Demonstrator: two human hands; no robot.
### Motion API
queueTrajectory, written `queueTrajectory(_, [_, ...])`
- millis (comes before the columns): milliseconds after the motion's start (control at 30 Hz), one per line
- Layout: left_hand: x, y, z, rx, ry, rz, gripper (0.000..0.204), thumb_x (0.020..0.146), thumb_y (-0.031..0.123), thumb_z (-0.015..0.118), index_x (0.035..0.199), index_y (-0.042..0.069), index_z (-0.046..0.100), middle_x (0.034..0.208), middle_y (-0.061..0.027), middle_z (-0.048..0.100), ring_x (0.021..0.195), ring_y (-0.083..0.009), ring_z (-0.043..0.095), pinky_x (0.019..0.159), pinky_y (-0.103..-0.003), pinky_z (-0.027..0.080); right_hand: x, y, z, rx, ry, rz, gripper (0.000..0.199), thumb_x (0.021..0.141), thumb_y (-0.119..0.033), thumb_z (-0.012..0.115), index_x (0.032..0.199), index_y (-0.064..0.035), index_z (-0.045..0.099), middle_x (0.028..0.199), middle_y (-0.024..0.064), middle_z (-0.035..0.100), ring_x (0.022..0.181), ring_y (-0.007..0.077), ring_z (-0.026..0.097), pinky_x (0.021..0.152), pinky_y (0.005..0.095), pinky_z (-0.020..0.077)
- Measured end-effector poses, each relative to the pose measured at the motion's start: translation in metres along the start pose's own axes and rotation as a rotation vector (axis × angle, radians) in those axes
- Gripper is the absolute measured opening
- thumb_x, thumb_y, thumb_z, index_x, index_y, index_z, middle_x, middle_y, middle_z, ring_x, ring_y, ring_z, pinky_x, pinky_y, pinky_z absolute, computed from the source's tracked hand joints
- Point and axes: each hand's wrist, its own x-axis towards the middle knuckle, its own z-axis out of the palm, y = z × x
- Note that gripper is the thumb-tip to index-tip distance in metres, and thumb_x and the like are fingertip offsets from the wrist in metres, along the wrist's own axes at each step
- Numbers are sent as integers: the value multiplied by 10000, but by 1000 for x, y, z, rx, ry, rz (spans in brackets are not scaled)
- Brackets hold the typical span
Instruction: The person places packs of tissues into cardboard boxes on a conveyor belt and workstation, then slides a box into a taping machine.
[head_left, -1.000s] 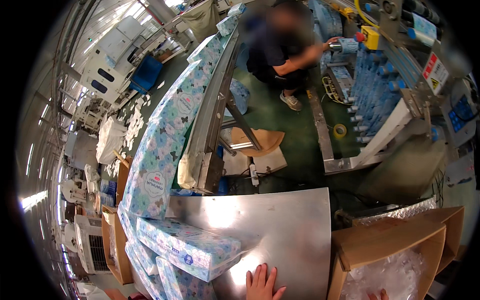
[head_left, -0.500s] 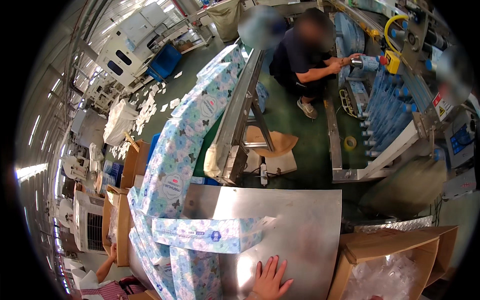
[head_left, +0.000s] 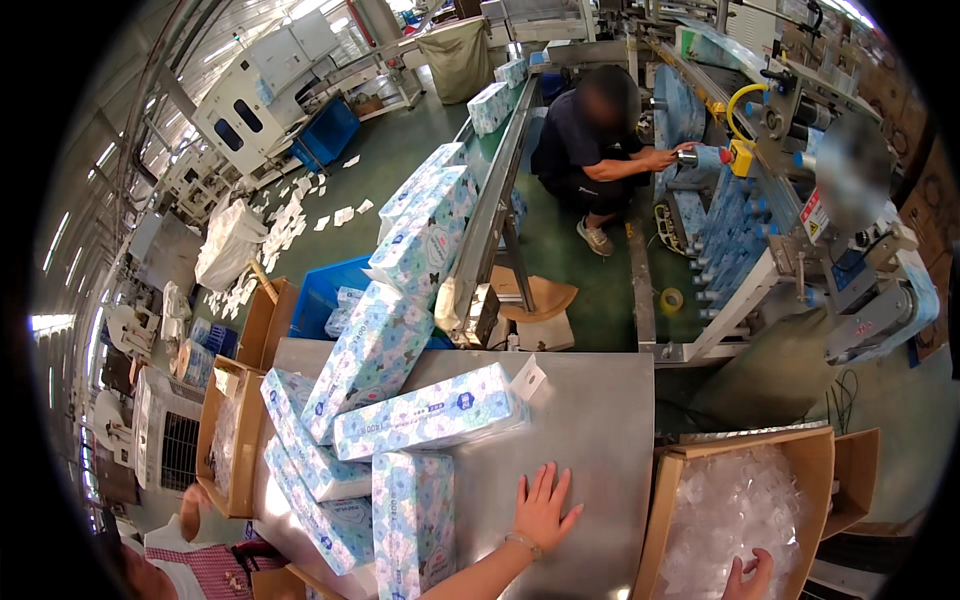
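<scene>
My left hand [head_left: 545,510] lies flat on the metal table [head_left: 590,420], fingers stretched out and holding nothing. At the lower right, my right hand [head_left: 748,577] hovers over a cardboard box [head_left: 645,540] full of clear plastic bags [head_left: 735,500]; its fingers are loosely bent and apart, with nothing seen between them. Beside my left hand are several long, blue flower-patterned tissue packs. One pack [head_left: 430,408] lies across the others with a loose wrapper flap at its right end. Another pack [head_left: 412,525] sits nearest my left forearm.
More packs [head_left: 425,240] queue on the conveyor [head_left: 495,195] that feeds the table. A co-worker [head_left: 590,150] crouches at the film machine [head_left: 760,210]. Another person [head_left: 190,560] is at lower left by an open carton [head_left: 235,440]. A blue bin [head_left: 325,290] stands behind the table.
The packs now lie separately on the table and conveyor. My right hand has come into view over the bag box, and more of my left forearm shows. The view has shifted slightly.
</scene>
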Motion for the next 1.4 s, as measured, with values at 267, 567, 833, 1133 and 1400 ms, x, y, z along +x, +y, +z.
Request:
queueTrajectory(267, [-7, -4, -15, 17, -32, 12, 671, 976, 441, 591, 1525, 92, 425, 1591, -189, 373, 1476, -332, 352, 1189, -555, 268, 3, 46, -16, 561, -5, 143, 153, 893, -93, 726, 988, -43, 617, 763, 2, 553, 690, 92, 530, 641, 256, 437])
queueTrajectory(567, [-173, 46, -102, -921, -187, -123, 377, 989, 264, 664, 1288, 34, 643, 1157, -131, 724, 1089, -238, 690, 949, -350, 531, 22, 71, -2, 862, 152, 354, 100, 859, -77, 735, 874, -64, 638, 717, -18, 553, 647, 86, 530, 564, 281, 465])
queueTrajectory(833, [-369, 37, -109, -1315, 31, -382, 287, 1003, 115, 643, 1257, -17, 641, 1146, -98, 712, 1092, -169, 661, 964, -298, 509, 5, 44, -1, 246, -427, -94, 665, 728, -111, 833, 1361, -119, 629, 833, 102, 693, 792, 210, 677, 719, 365, 545])
queueTrajectory(1133, [-536, 49, -122, -1342, 316, -557, 240, 1006, 56, 610, 1229, -31, 629, 1105, -108, 709, 1037, -162, 665, 947, -296, 523, -54, 7, 49, -346, -219, -691, 578, 786, -302, 810, 1318, -141, 652, 916, 166, 732, 812, 387, 699, 756, 454, 555])
queueTrajectory(1400, [-625, 57, -116, -1400, 512, -665, 213, 1002, 53, 616, 1198, -27, 642, 1085, -108, 712, 1004, -165, 674, 908, -307, 547, -95, -51, -11, 402, -382, -274, 135, 931, -189, 671, 957, -74, 737, 874, 58, 730, 717, 202, 639, 659, 340, 507])
